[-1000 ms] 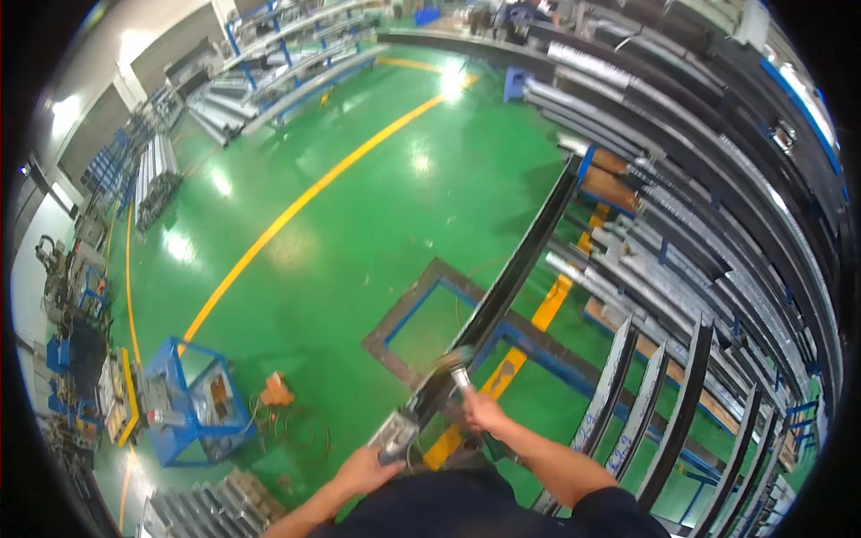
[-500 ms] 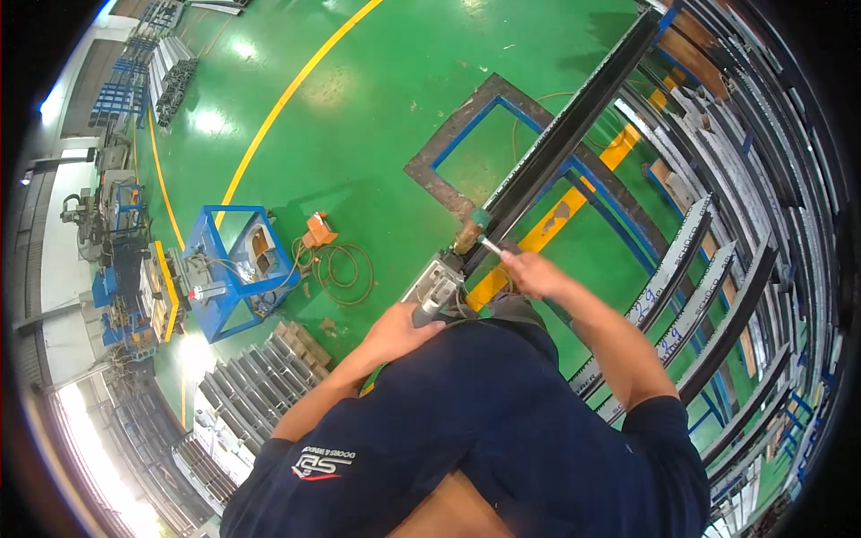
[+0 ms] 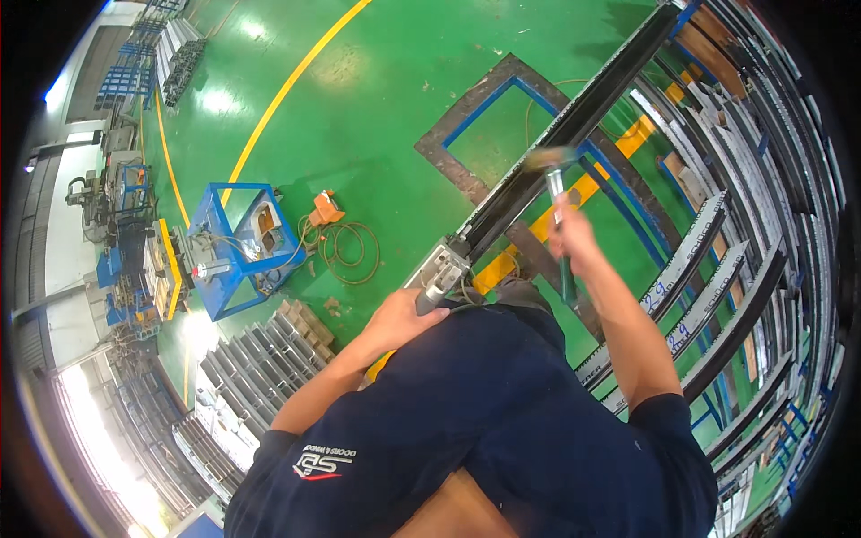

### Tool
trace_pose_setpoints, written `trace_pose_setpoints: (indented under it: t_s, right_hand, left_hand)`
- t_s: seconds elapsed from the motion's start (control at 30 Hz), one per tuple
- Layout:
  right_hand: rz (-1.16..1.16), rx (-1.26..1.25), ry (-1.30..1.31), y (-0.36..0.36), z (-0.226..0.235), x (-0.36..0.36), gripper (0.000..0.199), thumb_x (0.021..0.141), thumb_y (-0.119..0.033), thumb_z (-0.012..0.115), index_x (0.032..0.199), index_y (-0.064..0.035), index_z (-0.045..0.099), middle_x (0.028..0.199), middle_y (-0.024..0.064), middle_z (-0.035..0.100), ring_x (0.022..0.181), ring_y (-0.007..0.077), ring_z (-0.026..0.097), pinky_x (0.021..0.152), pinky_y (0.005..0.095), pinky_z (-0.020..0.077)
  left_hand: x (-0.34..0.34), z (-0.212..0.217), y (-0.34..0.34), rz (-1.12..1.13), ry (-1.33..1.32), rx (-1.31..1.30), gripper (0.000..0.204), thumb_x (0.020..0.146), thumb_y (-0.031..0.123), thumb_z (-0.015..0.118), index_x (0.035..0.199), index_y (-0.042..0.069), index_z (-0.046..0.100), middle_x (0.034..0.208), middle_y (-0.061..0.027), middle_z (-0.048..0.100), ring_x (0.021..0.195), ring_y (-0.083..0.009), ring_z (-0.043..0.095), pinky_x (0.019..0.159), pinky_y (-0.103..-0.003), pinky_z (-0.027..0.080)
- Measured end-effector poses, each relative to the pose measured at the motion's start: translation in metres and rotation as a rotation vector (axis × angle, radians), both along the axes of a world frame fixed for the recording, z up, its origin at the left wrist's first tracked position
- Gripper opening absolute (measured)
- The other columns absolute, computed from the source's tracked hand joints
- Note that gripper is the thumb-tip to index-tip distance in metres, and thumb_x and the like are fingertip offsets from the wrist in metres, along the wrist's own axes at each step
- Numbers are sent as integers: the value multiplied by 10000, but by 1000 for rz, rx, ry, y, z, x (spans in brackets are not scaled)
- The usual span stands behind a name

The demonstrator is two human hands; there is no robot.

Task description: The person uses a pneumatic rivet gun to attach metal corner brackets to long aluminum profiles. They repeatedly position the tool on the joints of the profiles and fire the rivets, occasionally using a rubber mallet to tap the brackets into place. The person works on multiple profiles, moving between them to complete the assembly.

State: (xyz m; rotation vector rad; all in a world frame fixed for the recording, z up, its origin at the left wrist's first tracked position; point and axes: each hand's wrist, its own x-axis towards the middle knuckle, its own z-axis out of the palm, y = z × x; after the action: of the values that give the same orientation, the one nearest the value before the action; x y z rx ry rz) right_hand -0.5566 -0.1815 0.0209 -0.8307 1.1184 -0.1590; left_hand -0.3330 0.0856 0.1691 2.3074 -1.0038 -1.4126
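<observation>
the left hand [image 3: 405, 320] is wrapped around the grey grip of a metal tool [image 3: 443, 268], thumb along its near side; the far fingers are partly hidden. the right hand [image 3: 575, 240] is closed around the handle of a hammer [image 3: 555, 186], whose head is raised and blurred, so i cannot tell whether it touches anything.

the metal tool sits at the near end of a long dark profile [image 3: 583, 112], which runs away up and to the right across a brown-topped bench [image 3: 468, 106] with blue inner edges. the profile looks stiff along its length and smooth-faced, likely awkward more than fragile: so long a piece would swing if lifted by one end, so two hands set well apart would suit it, clear of any sharp cut edge. its dark face could scratch or dent. the hammer should feel head-heavy, best held low on the handle for swing, higher for control. the metal tool looks solid and rigid, and its grip is the natural hold.

farther out, pale lengths [image 3: 686, 257] stand at the right, an orange pedal [image 3: 326, 208] and a blue stand [image 3: 208, 285] at the left, with stacked profiles [image 3: 256, 368] nearer the person.
</observation>
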Motion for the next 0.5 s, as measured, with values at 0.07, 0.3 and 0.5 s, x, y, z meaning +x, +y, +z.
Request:
trace_pose_setpoints:
  t_s: [0.07,0.3,0.5]
  right_hand:
    - [-213,-31,-136,-22,-17,-4,613,1118,-669,352,821,-160,521,562,-29,447,437,114,443,410,322,349]
    - [587,-88,69,39,-12,-11,605,1120,-589,447,727,-135,511,556,-19,463,439,138,438,404,330,349]
    - [-196,-88,2,11,-11,7,612,1134,-624,357,785,-146,511,566,-5,476,444,155,467,413,330,380]
  left_hand:
    - [0,2,-5,-3,9,21,459,896,415,811,964,-33,740,844,-229,741,813,-373,742,775,-474,564]
    - [-5,-7,13,29,-48,5,479,897,433,798,971,-36,739,827,-224,739,790,-370,737,772,-470,564]
    - [-4,-4,9,3,-21,25,503,907,448,785,1020,-41,756,841,-229,745,796,-370,741,778,-464,571]
